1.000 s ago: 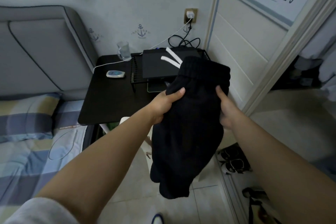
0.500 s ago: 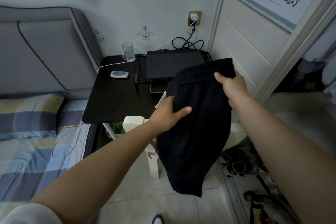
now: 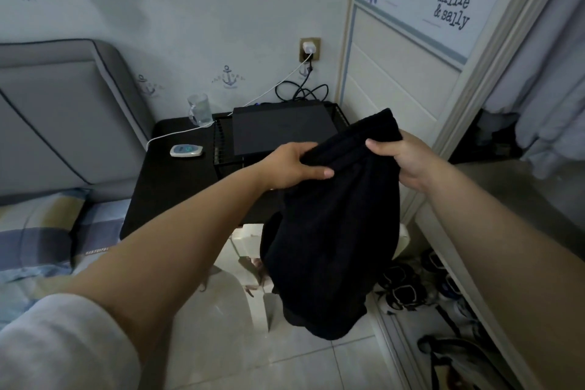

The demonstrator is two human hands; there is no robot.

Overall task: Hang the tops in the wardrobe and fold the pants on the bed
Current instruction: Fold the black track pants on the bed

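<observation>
A pair of black pants (image 3: 332,231) hangs in front of me above the floor, held by its elastic waistband. My left hand (image 3: 294,165) grips the left end of the waistband and my right hand (image 3: 402,158) grips the right end. The legs droop down in a bunched dark mass. The bed (image 3: 34,247), with a blue and yellow checked sheet, lies at the lower left. The wardrobe (image 3: 544,79) stands open at the right, with pale garments hanging inside.
A black side table (image 3: 177,187) behind the pants carries a glass (image 3: 200,109), a small white remote (image 3: 186,150) and a black box on a wire rack (image 3: 278,130). A white stool (image 3: 250,260) stands under the pants. Shoes (image 3: 408,288) and a bag lie by the wardrobe sill.
My left hand has moved up from the pants' side to the waistband beside my right hand. The white drawstrings seen a second ago are hidden now. The pants hang a little lower and more stretched.
</observation>
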